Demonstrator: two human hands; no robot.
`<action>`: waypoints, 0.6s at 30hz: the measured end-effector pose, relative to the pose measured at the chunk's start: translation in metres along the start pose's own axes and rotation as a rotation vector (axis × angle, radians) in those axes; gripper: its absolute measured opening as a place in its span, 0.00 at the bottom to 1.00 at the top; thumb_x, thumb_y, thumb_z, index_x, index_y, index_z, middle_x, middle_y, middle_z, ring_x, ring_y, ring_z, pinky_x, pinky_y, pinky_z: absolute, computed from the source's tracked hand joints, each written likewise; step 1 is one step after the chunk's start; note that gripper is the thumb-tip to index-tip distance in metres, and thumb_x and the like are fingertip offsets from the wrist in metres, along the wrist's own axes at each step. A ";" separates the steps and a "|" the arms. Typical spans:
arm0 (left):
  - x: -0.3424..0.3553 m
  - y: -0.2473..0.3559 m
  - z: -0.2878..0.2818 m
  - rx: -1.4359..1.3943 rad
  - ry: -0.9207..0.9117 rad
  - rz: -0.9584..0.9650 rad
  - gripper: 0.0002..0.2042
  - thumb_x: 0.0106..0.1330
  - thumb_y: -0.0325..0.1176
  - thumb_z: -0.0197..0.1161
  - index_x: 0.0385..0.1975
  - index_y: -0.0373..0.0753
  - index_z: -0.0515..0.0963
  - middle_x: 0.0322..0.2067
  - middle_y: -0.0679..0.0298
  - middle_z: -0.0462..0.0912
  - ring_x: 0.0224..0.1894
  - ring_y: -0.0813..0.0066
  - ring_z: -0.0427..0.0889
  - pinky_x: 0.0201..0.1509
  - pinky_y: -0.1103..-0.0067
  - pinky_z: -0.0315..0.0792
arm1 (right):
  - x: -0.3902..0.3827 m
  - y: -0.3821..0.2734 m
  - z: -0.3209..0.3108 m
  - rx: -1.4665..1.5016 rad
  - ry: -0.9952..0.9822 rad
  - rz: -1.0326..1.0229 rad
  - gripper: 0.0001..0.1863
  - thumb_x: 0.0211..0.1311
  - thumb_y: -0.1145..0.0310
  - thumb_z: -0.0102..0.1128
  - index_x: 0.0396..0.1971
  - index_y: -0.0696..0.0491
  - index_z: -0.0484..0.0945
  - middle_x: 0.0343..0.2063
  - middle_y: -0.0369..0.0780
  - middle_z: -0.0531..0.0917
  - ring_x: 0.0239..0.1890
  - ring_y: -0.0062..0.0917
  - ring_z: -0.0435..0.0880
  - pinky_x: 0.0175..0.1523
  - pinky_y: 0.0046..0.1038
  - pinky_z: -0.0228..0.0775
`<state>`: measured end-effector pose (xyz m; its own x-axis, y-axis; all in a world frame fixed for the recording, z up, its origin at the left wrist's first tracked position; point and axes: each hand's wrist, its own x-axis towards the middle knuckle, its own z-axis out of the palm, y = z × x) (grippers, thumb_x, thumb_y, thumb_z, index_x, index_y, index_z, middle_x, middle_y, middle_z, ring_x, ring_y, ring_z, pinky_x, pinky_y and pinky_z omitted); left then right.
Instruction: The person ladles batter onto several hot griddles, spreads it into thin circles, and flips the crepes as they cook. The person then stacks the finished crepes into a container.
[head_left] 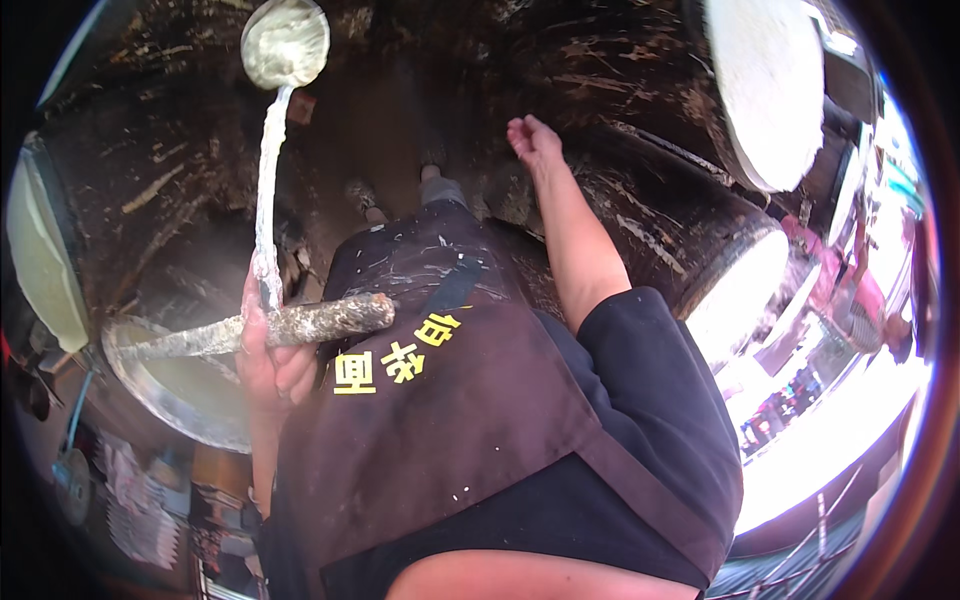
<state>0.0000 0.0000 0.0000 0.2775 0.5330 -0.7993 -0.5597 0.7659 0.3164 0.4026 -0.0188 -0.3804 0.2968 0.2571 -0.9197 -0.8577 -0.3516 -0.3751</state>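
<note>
My left hand (268, 362) is closed round two things at once. One is a long-handled ladle (286, 48), its round bowl pointing away from me and its handle caked in something white. The other is a thick, crusted stick (325, 318) lying crosswise, its thinner end reaching left over a wide round vessel (222, 432) with a pale rim. Some of the left fingers are hidden behind the stick. My right hand (537, 142) hangs out ahead on the right, fingers loosely curled, with nothing visible in it.
Large round vessels with pale tops stand at the far right (768, 95), nearer right (738, 285) and left (48, 255). Dark, white-streaked surfaces surround my feet. A person in pink (868, 285) is beyond the right-hand vessels. Assorted items (140, 500) fill the lower left.
</note>
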 end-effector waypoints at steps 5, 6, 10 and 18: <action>0.037 -0.021 -0.011 0.066 0.062 -0.062 0.29 0.74 0.43 0.43 0.71 0.50 0.41 0.16 0.69 0.61 0.05 0.88 0.55 0.03 0.88 0.54 | 0.050 -0.032 -0.006 0.205 0.163 -0.050 0.10 0.67 0.72 0.51 0.43 0.61 0.71 0.35 0.52 0.80 0.36 0.40 0.83 0.41 0.41 0.83; 0.043 -0.019 -0.009 0.124 0.068 -0.065 0.30 0.73 0.43 0.45 0.70 0.47 0.43 0.15 0.68 0.61 0.05 0.87 0.55 0.03 0.87 0.54 | 0.068 -0.028 -0.002 0.285 0.175 -0.034 0.11 0.67 0.72 0.51 0.45 0.61 0.71 0.38 0.53 0.78 0.39 0.40 0.82 0.42 0.42 0.83; 0.057 -0.032 -0.042 0.065 0.054 -0.211 0.40 0.65 0.44 0.58 0.71 0.51 0.38 0.35 0.62 0.80 0.06 0.82 0.58 0.04 0.82 0.54 | 0.110 -0.050 0.009 0.282 0.113 -0.079 0.16 0.64 0.75 0.50 0.52 0.60 0.69 0.48 0.52 0.74 0.45 0.42 0.79 0.46 0.45 0.82; 0.083 -0.039 -0.045 0.270 0.161 -0.321 0.47 0.55 0.53 0.66 0.70 0.39 0.48 0.42 0.66 0.75 0.14 0.90 0.64 0.15 0.90 0.63 | 0.190 -0.087 0.002 0.467 0.058 0.078 0.16 0.64 0.75 0.49 0.52 0.59 0.70 0.48 0.53 0.75 0.48 0.45 0.77 0.50 0.49 0.78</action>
<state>0.0103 -0.0018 -0.1020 0.2668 0.2064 -0.9414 -0.2356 0.9611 0.1439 0.5330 0.0624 -0.5223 0.2357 0.1912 -0.9528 -0.9713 0.0777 -0.2247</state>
